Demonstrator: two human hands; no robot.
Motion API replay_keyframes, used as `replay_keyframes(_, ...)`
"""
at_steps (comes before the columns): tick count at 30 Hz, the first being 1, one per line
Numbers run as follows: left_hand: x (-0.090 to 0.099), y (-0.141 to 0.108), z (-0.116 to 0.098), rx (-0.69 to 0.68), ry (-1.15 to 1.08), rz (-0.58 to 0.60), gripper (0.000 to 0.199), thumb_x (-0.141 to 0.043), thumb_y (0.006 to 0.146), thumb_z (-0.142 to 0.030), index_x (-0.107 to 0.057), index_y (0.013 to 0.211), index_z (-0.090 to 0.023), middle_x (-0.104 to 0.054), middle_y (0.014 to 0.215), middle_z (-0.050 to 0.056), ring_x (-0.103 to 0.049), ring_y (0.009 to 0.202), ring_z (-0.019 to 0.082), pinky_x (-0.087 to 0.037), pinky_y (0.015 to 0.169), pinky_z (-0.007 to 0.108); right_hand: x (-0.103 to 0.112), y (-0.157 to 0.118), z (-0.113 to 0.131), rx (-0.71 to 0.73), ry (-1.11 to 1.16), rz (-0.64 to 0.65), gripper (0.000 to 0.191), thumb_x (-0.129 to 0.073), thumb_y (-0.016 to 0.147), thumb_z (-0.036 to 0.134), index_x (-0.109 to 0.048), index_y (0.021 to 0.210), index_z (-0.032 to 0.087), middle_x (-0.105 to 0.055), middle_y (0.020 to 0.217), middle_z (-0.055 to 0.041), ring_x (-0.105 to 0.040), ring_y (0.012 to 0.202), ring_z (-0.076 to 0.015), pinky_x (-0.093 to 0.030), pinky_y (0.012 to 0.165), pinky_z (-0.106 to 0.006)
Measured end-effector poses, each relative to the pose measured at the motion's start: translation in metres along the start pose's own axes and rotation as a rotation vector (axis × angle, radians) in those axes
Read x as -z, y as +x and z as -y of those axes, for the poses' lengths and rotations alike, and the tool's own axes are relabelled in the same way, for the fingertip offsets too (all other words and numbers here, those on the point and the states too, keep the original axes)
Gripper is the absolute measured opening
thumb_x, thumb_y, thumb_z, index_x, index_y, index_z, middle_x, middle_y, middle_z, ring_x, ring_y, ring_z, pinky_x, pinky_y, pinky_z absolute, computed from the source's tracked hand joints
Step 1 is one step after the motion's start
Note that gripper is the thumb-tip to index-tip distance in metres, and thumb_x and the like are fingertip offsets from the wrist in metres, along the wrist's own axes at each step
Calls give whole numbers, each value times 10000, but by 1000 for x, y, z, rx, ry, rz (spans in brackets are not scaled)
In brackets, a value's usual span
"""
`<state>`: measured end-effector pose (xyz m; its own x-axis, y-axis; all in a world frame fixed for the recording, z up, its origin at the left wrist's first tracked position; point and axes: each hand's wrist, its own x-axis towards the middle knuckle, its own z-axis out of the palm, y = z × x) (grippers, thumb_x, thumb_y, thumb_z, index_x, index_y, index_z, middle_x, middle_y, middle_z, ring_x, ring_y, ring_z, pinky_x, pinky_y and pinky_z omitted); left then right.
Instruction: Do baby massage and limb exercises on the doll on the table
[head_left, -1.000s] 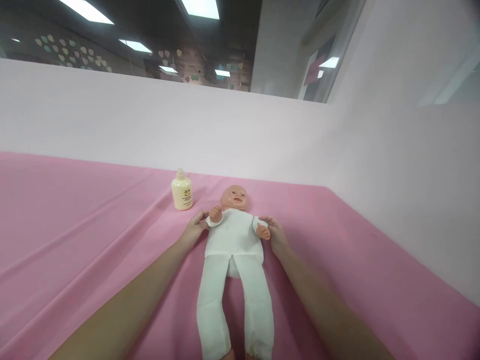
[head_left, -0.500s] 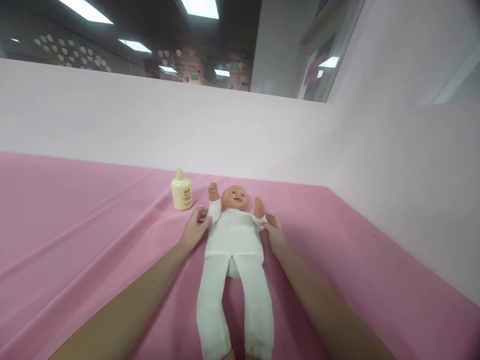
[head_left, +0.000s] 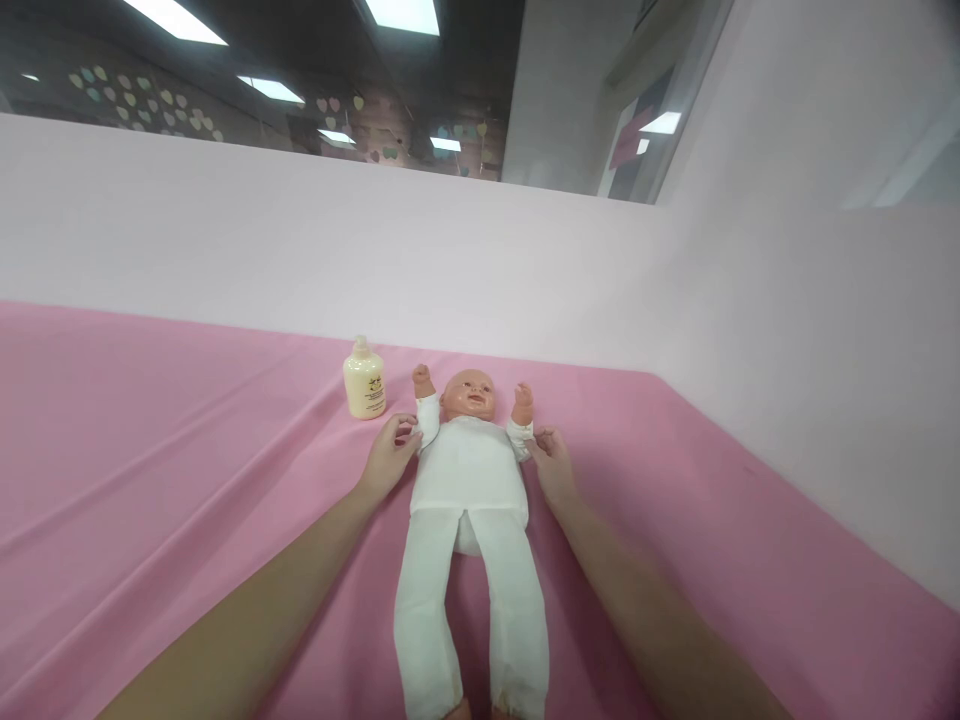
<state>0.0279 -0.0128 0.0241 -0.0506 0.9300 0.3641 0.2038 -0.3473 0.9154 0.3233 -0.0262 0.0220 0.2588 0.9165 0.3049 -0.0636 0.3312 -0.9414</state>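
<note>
A baby doll (head_left: pixel 469 470) in a white top and white trousers lies on its back with its head at the far end. Both of its arms are bent, fists pointing up beside the head. My left hand (head_left: pixel 390 455) pinches the white sleeve (head_left: pixel 427 420) near the elbow of the doll's arm on the left. On the other side, my right hand (head_left: pixel 553 466) has thumb and fingers closed on the sleeve (head_left: pixel 519 436) of the other arm. The doll's feet are mostly cut off by the lower edge of the view.
A pale yellow pump bottle (head_left: pixel 365 382) stands left of the doll's head, beyond my left hand. Pink cloth (head_left: pixel 225 420) with some creases covers the surface. A white wall (head_left: pixel 375 250) runs along the back, with a window (head_left: pixel 420 80) above, and another wall rises at the right.
The doll's right-side arm has tipped further upright, its fist a little higher. The left-side arm has shifted slightly outward. My hands have hardly moved.
</note>
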Motion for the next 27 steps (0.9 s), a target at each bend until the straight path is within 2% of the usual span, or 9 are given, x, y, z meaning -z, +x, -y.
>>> replay_keyframes(3, 1, -1, -1, 10, 2, 16, 232, -601, 835, -402, -556, 982, -229, -648, 1080, 58, -617, 935, 204, -471, 832, 342, 2, 2, -6, 2, -13, -5, 232, -719, 716, 362, -557, 824, 235, -622, 802, 28, -589, 759, -148, -455, 714, -281)
replay_keyframes(6, 1, 0, 1, 37, 6, 32, 230, -589, 842, -414, -561, 979, -232, -649, 1049, 52, -618, 923, 208, -471, 835, 351, 5, 4, -13, -31, -41, 0, 238, -704, 723, 376, -588, 875, 235, -663, 898, -6, -625, 866, -183, -479, 789, -319)
replay_keyframes(9, 1, 0, 3, 75, 22, 22, 290, -600, 828, -415, -561, 1058, -242, -632, 1143, 65, -607, 972, 219, -465, 863, 365, 6, 5, -14, -32, -88, -2, 293, -690, 739, 352, -598, 993, 237, -682, 1031, -42, -635, 999, -215, -484, 881, -361)
replay_keyframes(13, 1, 1, 4, 44, 14, -7, 422, -632, 795, -387, -536, 1184, -257, -566, 1319, 80, -587, 1055, 228, -448, 914, 372, 7, 3, -10, -13, -89, 31, 398, -675, 769, 324, -573, 1148, 258, -678, 1160, -57, -638, 1066, -227, -493, 920, -384)
replay_keyframes(17, 0, 2, 4, 33, 17, 13, 448, -623, 802, -377, -550, 1228, -260, -569, 1332, 75, -582, 1073, 230, -440, 938, 373, 7, 4, -11, -16, -110, 68, 428, -664, 778, 333, -602, 1196, 264, -664, 1225, -54, -625, 1112, -232, -486, 960, -397)
replay_keyframes(23, 1, 4, 11, 50, 49, 27, 467, -592, 824, -384, -579, 1261, -219, -572, 1328, 109, -566, 1125, 250, -428, 977, 399, 6, 3, -10, -50, -201, 54, 438, -628, 785, 328, -643, 1220, 282, -677, 1211, -28, -615, 1103, -227, -449, 997, -410)
replay_keyframes(27, 2, 6, 16, 37, 100, 9, 444, -602, 805, -375, -628, 1209, -194, -613, 1277, 120, -566, 1143, 268, -397, 1021, 424, 4, 0, 0, -58, -274, 33, 323, -586, 797, 305, -711, 1092, 264, -706, 1117, -25, -618, 1036, -241, -447, 940, -387)
